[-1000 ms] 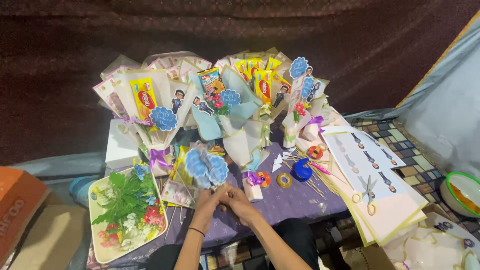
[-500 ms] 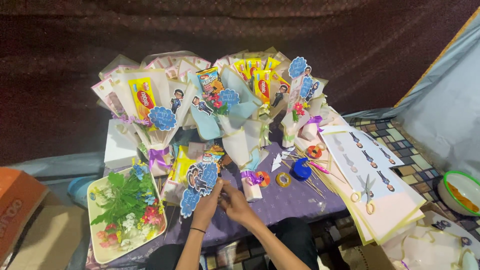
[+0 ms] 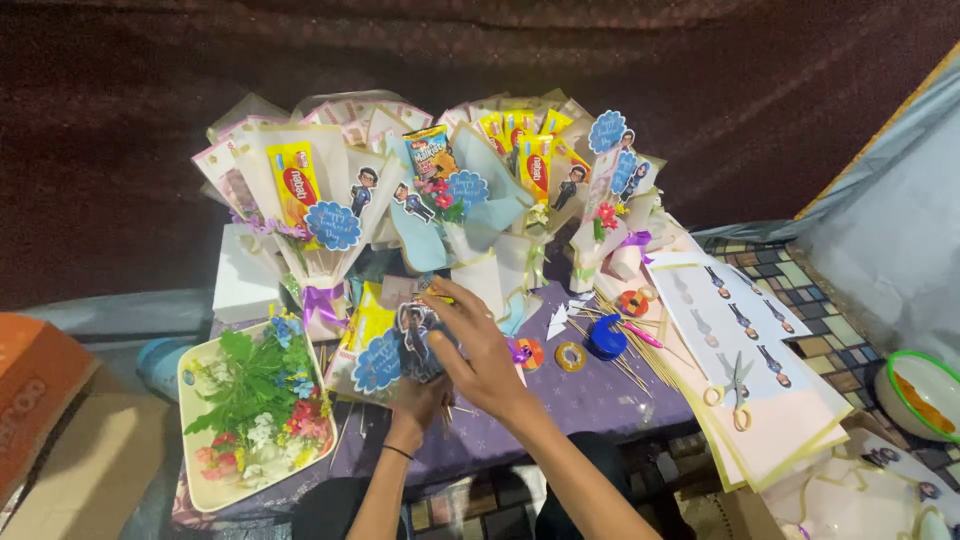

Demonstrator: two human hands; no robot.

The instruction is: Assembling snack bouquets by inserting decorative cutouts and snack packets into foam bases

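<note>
- I see a bunch of flat paper cutouts on thin sticks [image 3: 405, 345], scalloped blue disc and cartoon figures, sticks pointing down toward me, above the purple patterned tablecloth [image 3: 590, 395].
- My left hand [image 3: 420, 395] grips the sticks from below.
- My right hand [image 3: 478, 345] curls over the figures, fingers pinching them.
- Just left lies a cream tray of artificial flowers [image 3: 255, 405].
- Behind stand paper-wrapped snack bouquets [image 3: 440, 190] against dark cloth.

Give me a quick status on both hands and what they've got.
Left hand grips sticks under blue scalloped tag. Right hand on the cartoon cutout above it. Flower tray close left, tape roll right.
</note>
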